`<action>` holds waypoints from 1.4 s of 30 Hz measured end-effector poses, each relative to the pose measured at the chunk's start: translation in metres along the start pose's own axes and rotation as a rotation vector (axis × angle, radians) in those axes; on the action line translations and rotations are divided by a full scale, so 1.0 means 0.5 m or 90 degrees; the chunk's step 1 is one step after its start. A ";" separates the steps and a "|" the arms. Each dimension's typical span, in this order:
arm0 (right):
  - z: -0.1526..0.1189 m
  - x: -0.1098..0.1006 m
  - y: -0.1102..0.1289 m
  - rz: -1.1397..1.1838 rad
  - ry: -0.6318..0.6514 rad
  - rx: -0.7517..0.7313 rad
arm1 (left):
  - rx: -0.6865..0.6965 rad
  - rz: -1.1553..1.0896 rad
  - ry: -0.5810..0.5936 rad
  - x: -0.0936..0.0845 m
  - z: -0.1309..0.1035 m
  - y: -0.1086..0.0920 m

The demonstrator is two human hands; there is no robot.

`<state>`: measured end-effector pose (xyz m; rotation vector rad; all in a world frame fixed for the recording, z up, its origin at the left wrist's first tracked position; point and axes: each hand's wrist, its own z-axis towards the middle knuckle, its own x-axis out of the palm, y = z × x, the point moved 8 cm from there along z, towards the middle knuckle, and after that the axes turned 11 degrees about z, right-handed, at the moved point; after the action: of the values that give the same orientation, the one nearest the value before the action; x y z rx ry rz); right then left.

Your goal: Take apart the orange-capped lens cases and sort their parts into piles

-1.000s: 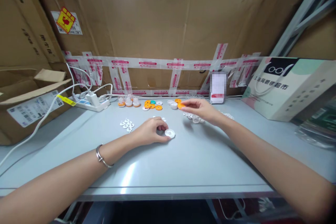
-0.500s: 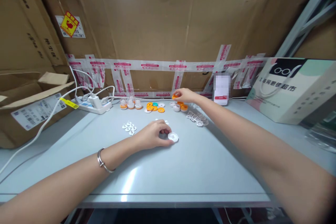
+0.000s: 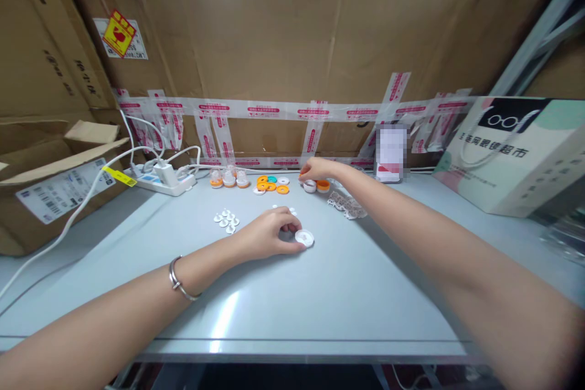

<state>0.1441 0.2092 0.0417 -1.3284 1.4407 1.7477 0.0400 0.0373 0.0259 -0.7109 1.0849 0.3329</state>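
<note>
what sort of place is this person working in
Perhaps a makeshift workbench in a storeroom or small workshop: a large taped cardboard box stands behind the grey table, an open carton is at the left, and small white parts lie grouped on the tabletop.

White disc (image 3: 304, 238), orange cap (image 3: 323, 186)

Cool, fairly even light, seemingly from above, lays one white glare streak on the grey tabletop (image 3: 356, 292); soft shadow below right forearm (image 3: 434, 250); phone (image 3: 389, 164) pixelated; right margin blurred, wide-angle stretched.
</note>
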 end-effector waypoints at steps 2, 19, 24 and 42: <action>-0.007 -0.007 0.005 0.016 -0.022 -0.007 | 0.001 0.003 -0.001 0.000 0.000 -0.001; -0.313 0.091 0.089 0.294 -0.003 -0.183 | 0.016 0.009 0.002 0.003 -0.003 -0.003; -0.298 0.108 0.086 0.316 0.015 -0.177 | 0.011 0.013 0.001 0.002 -0.001 0.006; -0.304 0.124 0.091 0.332 0.041 -0.247 | -0.022 0.059 0.009 -0.009 0.008 -0.005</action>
<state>0.1357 0.0416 0.0118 -1.2720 1.6464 2.4420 0.0422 0.0388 0.0321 -0.6955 1.1296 0.4277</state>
